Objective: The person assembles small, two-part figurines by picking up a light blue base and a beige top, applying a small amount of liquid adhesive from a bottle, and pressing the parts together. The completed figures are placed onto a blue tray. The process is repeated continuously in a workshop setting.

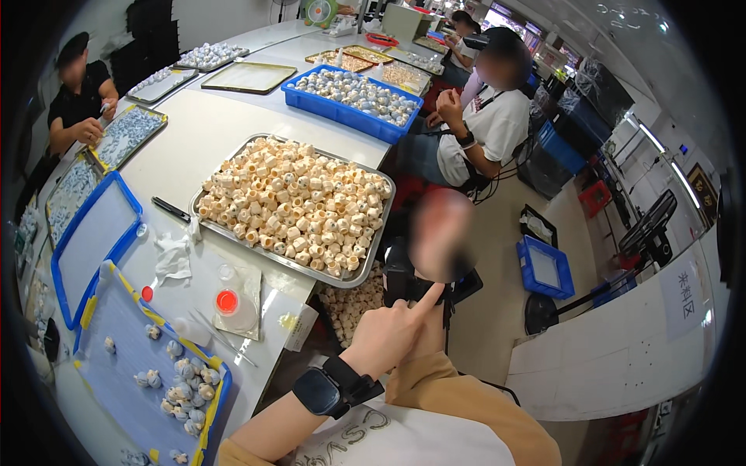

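Pointing the left hand (pixel 391 330) at black wrist gear (pixel 398 276) on the right forearm (pixel 424 339).
Its index is stretching out while the other fingers are curling, their grip hidden; blur is covering the right hand (pixel 441 233), so its fingers' state cannot be told. Close by, a metal tray (pixel 357 282) of cream pieces (pixel 295 206) is jutting over the worktop (pixel 183 116); tweezers (pixel 227 340), a red-topped cup (pixel 226 302) and a blue tray (pixel 116 373) are lying leftward.
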Demonstrator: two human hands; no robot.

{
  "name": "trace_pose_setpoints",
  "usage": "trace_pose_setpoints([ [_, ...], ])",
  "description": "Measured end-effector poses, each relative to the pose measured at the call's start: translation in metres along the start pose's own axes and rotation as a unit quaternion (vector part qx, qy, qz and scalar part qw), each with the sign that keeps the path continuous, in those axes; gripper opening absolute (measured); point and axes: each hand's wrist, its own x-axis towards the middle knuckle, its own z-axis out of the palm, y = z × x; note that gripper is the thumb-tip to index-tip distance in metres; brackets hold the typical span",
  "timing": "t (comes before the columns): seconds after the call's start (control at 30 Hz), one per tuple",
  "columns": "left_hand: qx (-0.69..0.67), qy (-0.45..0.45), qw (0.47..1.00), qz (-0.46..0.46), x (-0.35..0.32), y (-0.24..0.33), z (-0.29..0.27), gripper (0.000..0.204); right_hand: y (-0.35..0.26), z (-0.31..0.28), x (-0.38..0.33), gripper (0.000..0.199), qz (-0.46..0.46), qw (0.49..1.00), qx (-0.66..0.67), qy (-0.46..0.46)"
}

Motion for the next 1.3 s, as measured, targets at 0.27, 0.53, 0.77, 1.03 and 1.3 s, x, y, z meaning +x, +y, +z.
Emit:
trace_pose_setpoints([
  [0.27, -0.013, 0.017, 1.0, -0.005, -0.003, -0.004, -0.003, 0.062, 0.004, 0.006, -0.004, 0.039, 0.003, 1.0, 0.002, -0.01],
  [0.53, -0.04, 0.005, 0.999, -0.02, -0.008, -0.003, -0.011, 0.061, -0.001, 0.011, -0.009, 0.032, -0.085, 0.995, -0.047, -0.011],
  [0.77, -0.621, 0.062, 0.761, -0.175, -0.038, 0.003, -0.047, 0.031, -0.014, 0.034, -0.03, 0.028, -0.153, 0.981, -0.085, -0.088],
  [1.03, -0.88, 0.282, 0.27, -0.271, -0.174, 0.026, -0.131, 0.026, -0.043, 0.073, -0.082, 0.023, -0.151, 0.852, -0.239, -0.44],
  [1.3, -0.772, 0.431, 0.463, -0.063, -0.273, 0.049, -0.122, 0.012, 0.01, 0.114, -0.255, 0.023, -0.058, 0.532, -0.263, -0.803],
])
